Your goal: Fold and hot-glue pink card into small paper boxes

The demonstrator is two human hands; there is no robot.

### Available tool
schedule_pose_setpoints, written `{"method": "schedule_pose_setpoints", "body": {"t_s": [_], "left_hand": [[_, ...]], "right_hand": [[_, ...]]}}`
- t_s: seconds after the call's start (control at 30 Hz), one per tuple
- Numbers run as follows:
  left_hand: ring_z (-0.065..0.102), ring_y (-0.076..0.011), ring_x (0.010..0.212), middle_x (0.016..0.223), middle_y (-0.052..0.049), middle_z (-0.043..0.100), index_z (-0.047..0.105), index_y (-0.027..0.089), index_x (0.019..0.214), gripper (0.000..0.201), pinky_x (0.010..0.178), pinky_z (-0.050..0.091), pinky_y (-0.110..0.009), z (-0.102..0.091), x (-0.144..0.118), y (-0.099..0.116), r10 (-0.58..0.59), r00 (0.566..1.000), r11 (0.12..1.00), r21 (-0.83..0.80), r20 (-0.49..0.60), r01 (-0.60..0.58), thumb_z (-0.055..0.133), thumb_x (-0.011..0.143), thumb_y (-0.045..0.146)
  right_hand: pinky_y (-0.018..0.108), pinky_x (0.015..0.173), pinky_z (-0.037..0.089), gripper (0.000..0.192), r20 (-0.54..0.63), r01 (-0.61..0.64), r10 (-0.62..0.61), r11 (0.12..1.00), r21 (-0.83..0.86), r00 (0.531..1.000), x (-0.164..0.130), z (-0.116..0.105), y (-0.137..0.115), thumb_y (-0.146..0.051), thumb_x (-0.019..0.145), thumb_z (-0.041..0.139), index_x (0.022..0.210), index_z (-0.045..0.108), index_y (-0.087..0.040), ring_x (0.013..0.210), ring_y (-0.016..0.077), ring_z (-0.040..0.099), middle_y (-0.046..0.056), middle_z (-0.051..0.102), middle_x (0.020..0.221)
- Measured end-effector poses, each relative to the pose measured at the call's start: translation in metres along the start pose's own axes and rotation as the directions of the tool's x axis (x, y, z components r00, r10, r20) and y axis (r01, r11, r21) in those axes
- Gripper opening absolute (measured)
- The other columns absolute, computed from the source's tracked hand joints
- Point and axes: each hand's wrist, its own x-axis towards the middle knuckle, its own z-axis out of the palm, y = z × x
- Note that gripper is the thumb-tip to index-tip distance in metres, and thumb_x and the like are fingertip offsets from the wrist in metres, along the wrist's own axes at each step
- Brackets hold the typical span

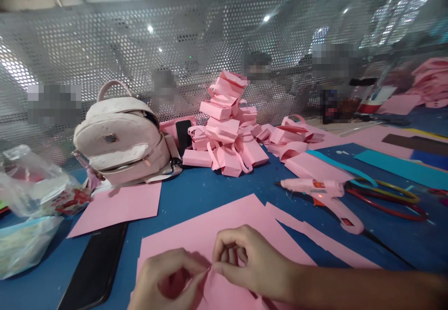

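Both of my hands are over a large pink paper sheet [241, 216] at the bottom middle of the view. My left hand [171, 277] has thumb and fingertips pinched together on a piece of pink paper [207, 284]. Right beside it, my right hand [248, 263] pinches the same piece, its fingers curled and fingertips almost meeting the left ones. The outline of that piece blends into the sheet beneath, so its shape is hard to make out. Narrow pink paper strips [315, 233] lie right of the sheet. Beyond them rests a pink glue gun [315, 188], its nozzle pointing left.
Behind the sheet rises a pile of folded pink paper bags [224, 132]. A white backpack [119, 137] stands left of it, near a black phone [94, 268] and plastic bags [28, 244]. Blue strips [402, 165] and coloured rings [388, 202] lie right. Perforated metal panels [210, 30] close off the back.
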Motion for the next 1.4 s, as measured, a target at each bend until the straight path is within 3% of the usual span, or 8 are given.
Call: {"method": "schedule_pose_setpoints", "body": {"t_s": [0.07, 0.13, 0.47, 0.73, 1.4], "left_hand": [[0.065, -0.013, 0.06, 0.068, -0.001, 0.074, 0.074, 0.021, 0.072, 0.013, 0.059, 0.049, -0.018, 0.0, 0.003, 0.003, -0.162, 0.987, 0.98, -0.109, 0.024, 0.163, 0.067, 0.083, 0.024], [0.063, -0.0137, 0.061, 0.066, -0.002, 0.073, 0.072, 0.019, 0.07, 0.012, 0.06, 0.048, -0.018, 0.0, 0.006, 0.006, -0.24, 0.97, 0.954, -0.174, 0.043, 0.243, 0.068, 0.079, 0.024], [0.056, -0.0153, 0.066, 0.065, -0.001, 0.063, 0.066, 0.017, 0.069, 0.016, 0.063, 0.042, -0.022, -0.005, 0.01, 0.015, -0.318, 0.942, 0.919, -0.209, 0.11, 0.335, 0.066, 0.08, 0.028], [0.054, -0.0163, 0.068, 0.067, -0.001, 0.06, 0.062, 0.017, 0.07, 0.021, 0.064, 0.041, -0.024, -0.004, 0.009, 0.017, -0.332, 0.934, 0.914, -0.199, 0.134, 0.354, 0.064, 0.082, 0.033], [0.055, -0.015, 0.068, 0.069, -0.001, 0.063, 0.061, 0.018, 0.071, 0.015, 0.065, 0.044, -0.022, 0.001, 0.007, 0.017, -0.228, 0.969, 0.936, -0.253, 0.092, 0.244, 0.066, 0.081, 0.028]], "right_hand": [[0.017, 0.049, 0.034, 0.004, -0.003, -0.003, 0.003, 1.0, -0.006, 1.0, 0.0, 0.0, 0.001, -0.015, 0.074, 0.065, 0.076, 0.067, -0.016, 0.052, 0.0067, 0.044, -0.007, 0.053, 0.056], [0.017, 0.049, 0.034, 0.005, -0.003, 0.007, -0.007, 1.0, -0.019, 1.0, 0.0, 0.0, 0.002, -0.014, 0.074, 0.064, 0.076, 0.067, -0.017, 0.051, 0.0065, 0.044, -0.007, 0.053, 0.056], [0.018, 0.051, 0.036, 0.002, 0.017, 0.079, -0.079, 0.997, 0.008, 0.997, 0.002, 0.001, 0.005, -0.018, 0.077, 0.068, 0.077, 0.069, -0.016, 0.052, 0.0069, 0.046, -0.006, 0.056, 0.058], [0.018, 0.05, 0.035, 0.003, 0.02, 0.118, -0.118, 0.993, 0.018, 0.993, 0.001, 0.002, 0.004, -0.015, 0.075, 0.067, 0.074, 0.069, -0.016, 0.051, 0.0062, 0.043, -0.006, 0.054, 0.056], [0.018, 0.051, 0.036, 0.007, -0.016, 0.095, -0.097, 0.992, -0.084, 0.995, -0.001, 0.003, 0.001, -0.012, 0.073, 0.063, 0.077, 0.064, -0.017, 0.055, 0.0075, 0.044, -0.006, 0.053, 0.061]]}}
